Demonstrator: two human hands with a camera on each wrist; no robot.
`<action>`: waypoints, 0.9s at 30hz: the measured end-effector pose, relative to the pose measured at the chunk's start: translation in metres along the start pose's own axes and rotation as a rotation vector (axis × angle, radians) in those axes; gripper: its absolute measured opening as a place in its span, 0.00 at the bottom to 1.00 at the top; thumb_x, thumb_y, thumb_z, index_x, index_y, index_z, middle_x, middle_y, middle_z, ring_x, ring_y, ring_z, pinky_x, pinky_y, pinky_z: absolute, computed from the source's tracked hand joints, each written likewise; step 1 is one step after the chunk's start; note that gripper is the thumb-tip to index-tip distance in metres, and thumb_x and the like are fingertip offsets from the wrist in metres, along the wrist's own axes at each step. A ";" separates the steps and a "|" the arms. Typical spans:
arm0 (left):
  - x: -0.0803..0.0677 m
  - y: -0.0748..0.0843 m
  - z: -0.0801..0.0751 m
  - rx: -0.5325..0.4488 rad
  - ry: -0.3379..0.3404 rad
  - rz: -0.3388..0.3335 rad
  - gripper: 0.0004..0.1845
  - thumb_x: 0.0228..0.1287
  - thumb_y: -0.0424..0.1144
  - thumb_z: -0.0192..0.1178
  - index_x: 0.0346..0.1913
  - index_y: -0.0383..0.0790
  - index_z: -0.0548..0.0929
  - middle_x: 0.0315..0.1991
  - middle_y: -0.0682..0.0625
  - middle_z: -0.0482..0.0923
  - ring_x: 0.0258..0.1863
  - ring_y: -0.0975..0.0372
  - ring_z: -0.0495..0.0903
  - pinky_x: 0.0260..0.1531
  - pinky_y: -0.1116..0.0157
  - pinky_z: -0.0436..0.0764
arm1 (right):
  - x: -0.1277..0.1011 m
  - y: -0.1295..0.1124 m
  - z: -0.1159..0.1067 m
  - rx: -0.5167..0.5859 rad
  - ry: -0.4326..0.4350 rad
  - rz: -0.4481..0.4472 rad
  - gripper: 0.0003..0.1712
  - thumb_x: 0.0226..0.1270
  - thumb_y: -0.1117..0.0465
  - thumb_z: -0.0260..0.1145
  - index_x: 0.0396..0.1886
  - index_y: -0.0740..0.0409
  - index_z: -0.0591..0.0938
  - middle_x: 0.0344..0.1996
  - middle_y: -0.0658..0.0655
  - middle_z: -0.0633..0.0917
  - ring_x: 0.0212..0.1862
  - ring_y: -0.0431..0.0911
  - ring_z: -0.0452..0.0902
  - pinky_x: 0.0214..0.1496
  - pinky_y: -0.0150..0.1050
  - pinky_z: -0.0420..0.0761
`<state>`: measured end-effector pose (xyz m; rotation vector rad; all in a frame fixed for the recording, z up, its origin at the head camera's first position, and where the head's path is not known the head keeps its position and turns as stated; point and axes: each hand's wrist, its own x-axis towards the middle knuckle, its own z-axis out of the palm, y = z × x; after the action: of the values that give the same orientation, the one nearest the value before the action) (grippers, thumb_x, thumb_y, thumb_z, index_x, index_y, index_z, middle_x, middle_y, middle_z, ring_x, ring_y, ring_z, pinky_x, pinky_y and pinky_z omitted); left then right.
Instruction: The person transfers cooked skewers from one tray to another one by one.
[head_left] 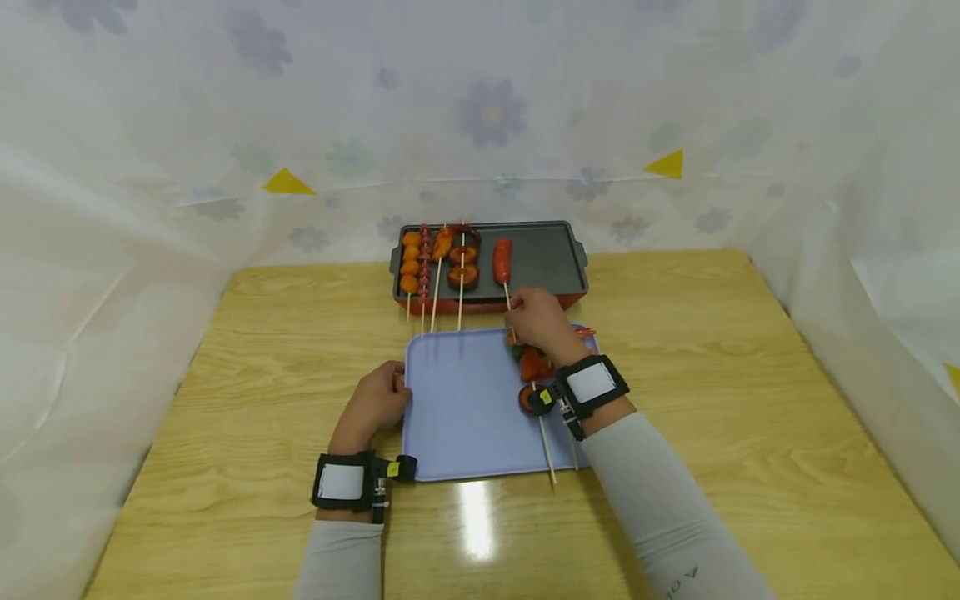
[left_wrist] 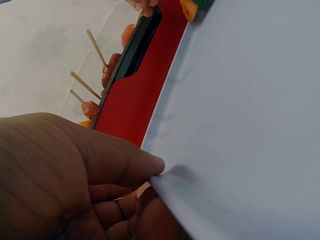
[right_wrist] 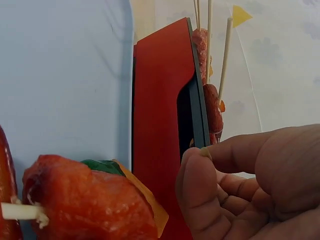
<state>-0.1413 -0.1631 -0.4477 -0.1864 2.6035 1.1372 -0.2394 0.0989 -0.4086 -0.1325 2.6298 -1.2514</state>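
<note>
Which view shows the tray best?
The head view, which takes in most of the tray. The left wrist view shows a close part, its edge pinched by the left hand; the right wrist view, only a section.

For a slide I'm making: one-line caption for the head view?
Right hand pinches a sausage skewer at the grill; left hand grips the tray.

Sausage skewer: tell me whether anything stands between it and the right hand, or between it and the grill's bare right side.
Nothing visible does. The right hand pinches the sausage skewer by its stick, and the grill shows bare surface right of the sausage. The nearest other skewer there lies left, across a gap.
</note>
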 end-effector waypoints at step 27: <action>0.000 -0.003 0.003 0.001 0.008 0.008 0.26 0.66 0.31 0.52 0.66 0.28 0.69 0.35 0.44 0.74 0.28 0.57 0.74 0.25 0.63 0.73 | -0.019 -0.001 0.005 -0.276 0.049 -0.210 0.03 0.73 0.65 0.56 0.38 0.60 0.74 0.24 0.56 0.77 0.24 0.47 0.73 0.25 0.39 0.70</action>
<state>-0.1400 -0.1630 -0.4515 -0.1808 2.6141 1.1407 -0.2200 0.0982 -0.4077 -0.4393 2.8797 -0.9506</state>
